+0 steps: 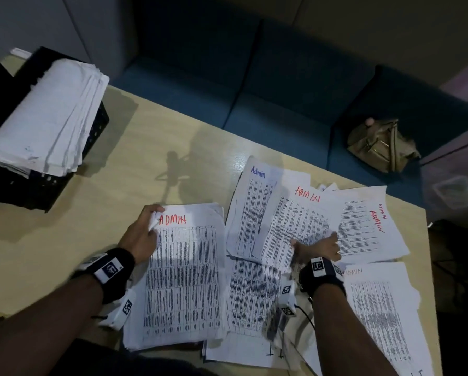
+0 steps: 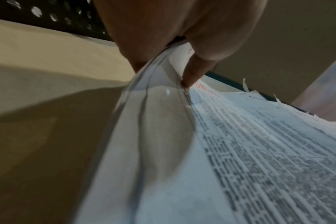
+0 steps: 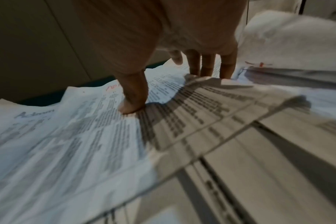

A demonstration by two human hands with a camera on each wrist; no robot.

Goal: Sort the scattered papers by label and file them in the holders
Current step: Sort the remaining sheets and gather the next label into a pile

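Printed sheets with handwritten ADMIN labels lie scattered on the right half of the tan table [image 1: 97,240]. My left hand [image 1: 153,221] grips the top-left corner of a thick stack [image 1: 184,272] labelled ADMIN in red. In the left wrist view the thumb [image 2: 192,75] lies on top of the stack and the fingers curl under its lifted edge [image 2: 155,84]. My right hand [image 1: 314,240] pinches the lower edge of a loose red-labelled ADMIN sheet [image 1: 295,221]. Its thumb [image 3: 130,106] presses on top and its fingers [image 3: 207,66] go behind the raised edge. The black perforated holder [image 1: 37,185] stands at the far left.
A thick pile of white papers [image 1: 51,112] fills the holder. More labelled sheets lie around: a blue Admin one [image 1: 252,207], a sideways red one [image 1: 363,229], another at lower right [image 1: 382,316]. A brown bag [image 1: 382,145] sits on the blue sofa beyond the table.
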